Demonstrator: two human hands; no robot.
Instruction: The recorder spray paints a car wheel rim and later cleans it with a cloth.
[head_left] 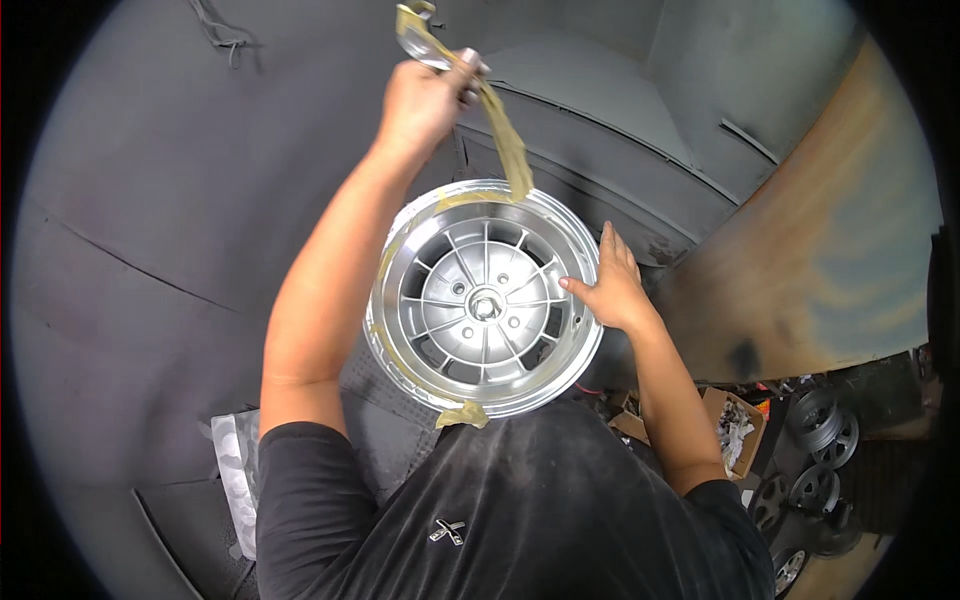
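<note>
Wheel point(487, 285) of round, spoked silver metal, count one, is facing the camera just beyond the black T-shirt point(540, 490), four bolt holes point(514, 322) showing. Left hand point(430, 95) is gripping one long strip of yellow masking tape point(507, 140), overlapping the upper edge. Right hand point(620, 288) is resting open at the right edge. One crumpled yellow tape end point(462, 415) is projecting from the lower edge.

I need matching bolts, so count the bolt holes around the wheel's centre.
4 on the wheel: upper-left hole, upper-right hole, lower-right hole and lower-left hole. None of that ring seems hidden.
</note>
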